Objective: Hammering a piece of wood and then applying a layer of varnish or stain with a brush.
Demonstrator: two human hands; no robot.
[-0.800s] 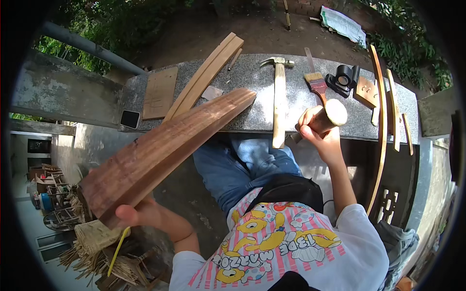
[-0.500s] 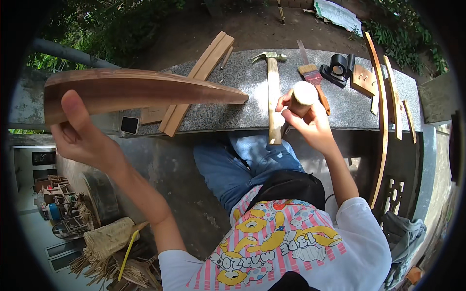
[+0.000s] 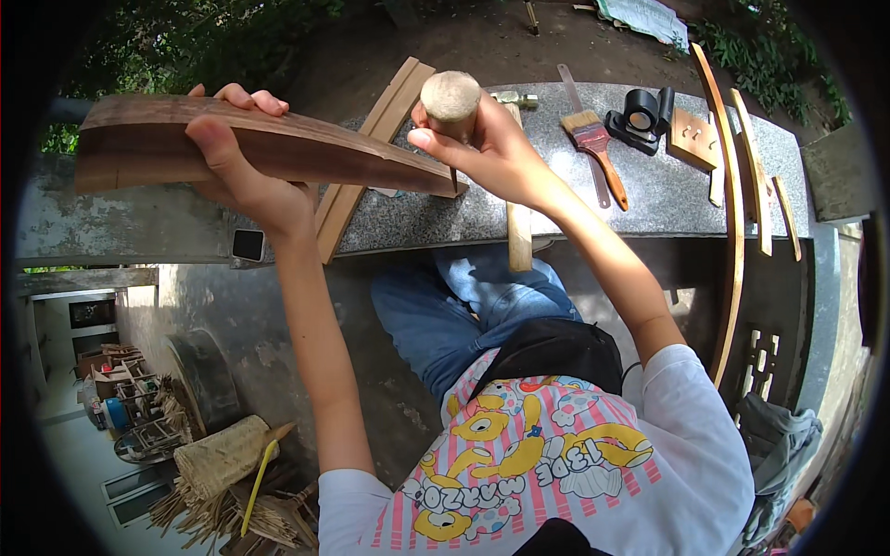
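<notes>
My left hand (image 3: pixel 246 176) grips a long dark brown wooden board (image 3: pixel 343 159), thumb on the near face and fingertips over the far edge. The board slants above the stone bench, its narrow end to the right. In my right hand (image 3: pixel 505 153) is a chisel (image 3: pixel 451 97) with a thick round wooden handle, fingers wrapped around it. Its thin dark blade points down at the board's narrow end; whether it touches I cannot tell. A claw hammer (image 3: pixel 519 236) lies beneath my right hand, which hides part of it.
On the grey stone bench (image 3: pixel 445 218) lie a grooved wooden strip (image 3: pixel 336 218), a small dark-screened device (image 3: pixel 248 244), a paintbrush (image 3: pixel 593 148), a metal ruler (image 3: pixel 567 83), a black device (image 3: pixel 642 116) and a wooden block (image 3: pixel 693 139). Long wooden strips (image 3: pixel 730 213) lean at the right.
My right hand has carried the chisel leftward from above the hammer to the board's narrow end. My left hand has shifted right along the board, which now sits a little higher at its left end.
</notes>
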